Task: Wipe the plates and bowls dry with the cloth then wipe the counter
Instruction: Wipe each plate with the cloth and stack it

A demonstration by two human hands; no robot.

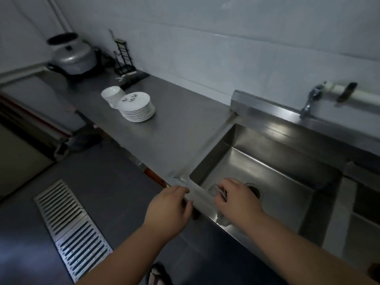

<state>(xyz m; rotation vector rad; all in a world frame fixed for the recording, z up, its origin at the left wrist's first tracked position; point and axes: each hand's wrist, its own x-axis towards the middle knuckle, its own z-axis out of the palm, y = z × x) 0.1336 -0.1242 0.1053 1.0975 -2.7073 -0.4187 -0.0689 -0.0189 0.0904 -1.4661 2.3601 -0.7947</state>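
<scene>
- No brand, label or legible writing is seen; only a dark sprig-like pattern is made out on the top plate of the stack of plates.
- The plates are stacked on the grey steel counter, well apart from both hands; a stack of white bowls is set just behind them, touching or nearly so.
- The cloth is glimpsed as a pale, crumpled mass under the right hand, inside the sink near its front rim; it is blurred and largely hidden.
- The right hand is curled over the cloth and appears to grip it, the fingers being bent downward.
- The left hand is placed at the front corner of the sink rim, its fingers curled over the edge; whether anything is pinched in them cannot be told.
- A round drain is seen in the sink floor just beside the right hand.
- A tap is mounted on a white pipe along the pale tiled wall.
- At the far end of the counter a metal pot with a lid and a black wire rack are kept.
- The floor is dark, and a slotted metal drain grate is set into it at the left.
</scene>
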